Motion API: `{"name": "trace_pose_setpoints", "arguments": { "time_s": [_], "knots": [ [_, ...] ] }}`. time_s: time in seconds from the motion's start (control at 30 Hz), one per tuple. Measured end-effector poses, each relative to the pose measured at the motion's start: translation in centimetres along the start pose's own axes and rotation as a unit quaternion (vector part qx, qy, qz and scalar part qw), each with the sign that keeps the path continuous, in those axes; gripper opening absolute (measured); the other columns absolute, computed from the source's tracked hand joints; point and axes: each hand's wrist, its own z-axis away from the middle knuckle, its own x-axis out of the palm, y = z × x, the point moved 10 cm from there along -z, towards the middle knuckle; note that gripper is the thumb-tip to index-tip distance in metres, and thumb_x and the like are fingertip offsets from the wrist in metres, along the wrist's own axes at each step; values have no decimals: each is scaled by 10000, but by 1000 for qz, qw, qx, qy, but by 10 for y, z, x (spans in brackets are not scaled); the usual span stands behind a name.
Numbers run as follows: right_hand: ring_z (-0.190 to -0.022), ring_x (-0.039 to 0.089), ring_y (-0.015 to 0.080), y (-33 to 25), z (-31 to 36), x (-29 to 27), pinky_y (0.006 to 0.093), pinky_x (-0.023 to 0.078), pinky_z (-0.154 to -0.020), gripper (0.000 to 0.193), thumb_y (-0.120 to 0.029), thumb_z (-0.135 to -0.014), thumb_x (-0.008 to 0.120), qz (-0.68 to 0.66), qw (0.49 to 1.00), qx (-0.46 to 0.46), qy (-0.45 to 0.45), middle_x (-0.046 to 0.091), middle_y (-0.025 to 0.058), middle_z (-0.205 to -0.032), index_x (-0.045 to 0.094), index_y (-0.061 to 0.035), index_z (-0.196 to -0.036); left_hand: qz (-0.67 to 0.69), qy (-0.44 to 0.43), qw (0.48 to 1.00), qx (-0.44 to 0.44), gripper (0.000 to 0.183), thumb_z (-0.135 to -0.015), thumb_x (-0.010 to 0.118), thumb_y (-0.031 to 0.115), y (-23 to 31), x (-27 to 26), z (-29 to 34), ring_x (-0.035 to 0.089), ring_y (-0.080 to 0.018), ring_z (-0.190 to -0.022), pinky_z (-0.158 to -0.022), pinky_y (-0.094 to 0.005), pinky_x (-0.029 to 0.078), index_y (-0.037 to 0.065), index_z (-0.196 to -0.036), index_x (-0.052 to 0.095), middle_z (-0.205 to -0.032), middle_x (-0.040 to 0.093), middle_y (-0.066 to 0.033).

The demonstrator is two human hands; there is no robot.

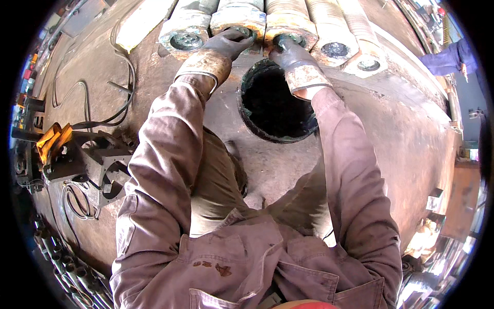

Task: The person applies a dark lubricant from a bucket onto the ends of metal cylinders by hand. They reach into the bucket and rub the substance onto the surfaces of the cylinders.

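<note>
Several thick, ribbed metal cylinders lie side by side, each with a round socket in its near end. My left hand (226, 45), in a dark, stained glove, reaches to the socket of the second cylinder (238, 19) from the left. Its thumb looks apart from the fingers, and I see nothing held. My right hand (297, 61), gloved alike, has its fingers at the socket of the third cylinder (289, 23); their tips are hidden. Dark, wet-looking grease coats the sockets. Just below my right hand stands a round bucket (247, 118) with a black inside.
To the left, a dark metal frame (110, 172) carries a yellow piece (54, 139), with black cables (128, 98) on the floor nearby. At the right edge, another person's blue sleeve (446, 61) shows. Dark metal parts (67, 265) are piled at lower left.
</note>
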Motion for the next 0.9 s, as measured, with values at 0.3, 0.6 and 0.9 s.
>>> {"name": "trace_pose_setpoints", "arguments": {
  "time_s": [0.3, 0.6, 0.9],
  "knots": [
    [-1222, 657, 406, 46, -1, 20, 417, 510, -1051, 708, -412, -882, 762, -5, 998, -37, -55, 681, 267, -1304, 568, -10, -1430, -49, 42, 997, 34, 575, -886, 688, 646, 10, 6, 0, 712, -286, -1102, -981, -382, 549, 199, -1244, 742, -1191, 753, -92],
    [-1033, 720, 409, 24, 117, -5, 483, 560, -928, 562, -223, -925, 643, 213, 945, -127, -214, 739, 239, -1119, 540, -60, -1453, -36, 0, 999, 38, 460, -926, 707, 545, 20, 10, -9, 678, -229, -1167, -1033, -352, 513, 216, -1246, 744, -1266, 728, -45],
    [-783, 743, 325, 32, 245, 72, 454, 556, -674, 818, -309, -632, 836, 450, 836, -266, -168, 754, 167, -907, 595, 94, -1302, -23, -13, 999, 22, 507, -893, 698, 592, 44, 20, -3, 643, -237, -1254, -1101, -358, 472, 246, -1262, 741, -1334, 702, -52]
  ]
}}
